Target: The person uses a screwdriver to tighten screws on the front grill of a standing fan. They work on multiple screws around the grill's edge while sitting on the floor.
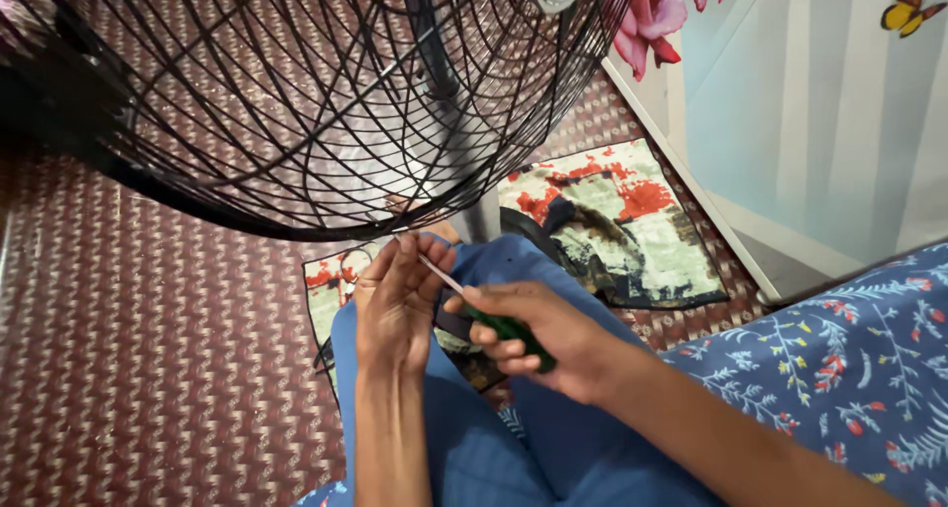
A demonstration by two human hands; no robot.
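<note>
Right hand (538,339), at 5 o'clock: gripping green-handled screwdriver (504,324), shaft angling toward 11. Left hand (395,300): cupping fingers around the tip, pinching something too small to identify. Worth keeping shaft square, tip seated, steadying over blue-clad lap (494,438). Beyond, at 12: black wire fan guard (296,102); patterned mat (622,231) lying at 1.

My right hand (553,344) holds a green screwdriver (504,324). Its tip touches my left hand (395,300), under the black fan cage (296,102).
</note>
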